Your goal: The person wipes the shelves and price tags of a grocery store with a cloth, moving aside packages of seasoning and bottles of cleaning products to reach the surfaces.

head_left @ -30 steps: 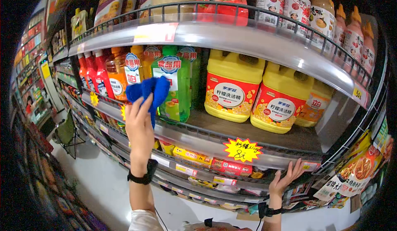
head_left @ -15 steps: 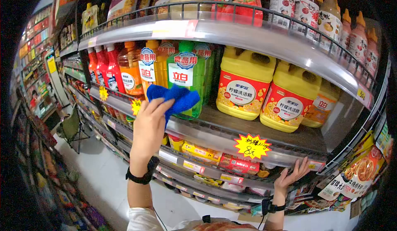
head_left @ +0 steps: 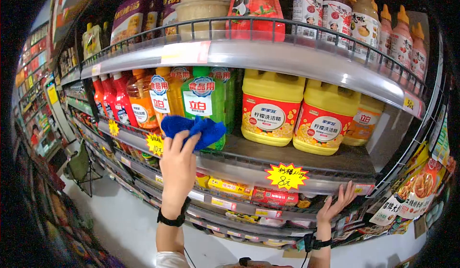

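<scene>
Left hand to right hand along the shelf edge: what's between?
Head view: a red-bordered yellow starburst tag, on the shelf edge between the left hand and the right hand.

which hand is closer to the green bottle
Left. The left hand, holding a blue cloth, is low in front of the green bottle; the right hand is farther right, at the shelf edge.

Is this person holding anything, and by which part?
The left hand grips a bunched blue cloth by its lower part; the right hand holds nothing, at the grey shelf edge.
</scene>
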### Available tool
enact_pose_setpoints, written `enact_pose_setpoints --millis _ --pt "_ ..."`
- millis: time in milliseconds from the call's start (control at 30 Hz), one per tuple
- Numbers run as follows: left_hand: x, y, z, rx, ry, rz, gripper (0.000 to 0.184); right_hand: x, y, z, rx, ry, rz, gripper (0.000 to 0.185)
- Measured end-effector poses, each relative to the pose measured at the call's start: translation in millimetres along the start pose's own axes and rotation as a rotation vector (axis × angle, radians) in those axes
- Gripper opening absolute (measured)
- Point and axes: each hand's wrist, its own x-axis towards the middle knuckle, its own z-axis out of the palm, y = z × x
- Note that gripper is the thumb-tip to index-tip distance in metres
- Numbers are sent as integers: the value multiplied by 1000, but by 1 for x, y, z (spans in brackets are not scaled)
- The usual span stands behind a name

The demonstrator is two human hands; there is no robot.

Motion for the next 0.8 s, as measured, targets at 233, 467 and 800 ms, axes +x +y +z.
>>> enact_pose_setpoints --millis 233,467,800 --pt "-15 16 8 -127 -198 39 48 0 -1 5 -24 33 -11 42" --pt "-16 -1 5 -17 -109 -141 43 1 1 4 -9 31 -28 42" --pt "-1 51 10 -495 -297 72 40 -1 3 0 12 -6 -40 42"
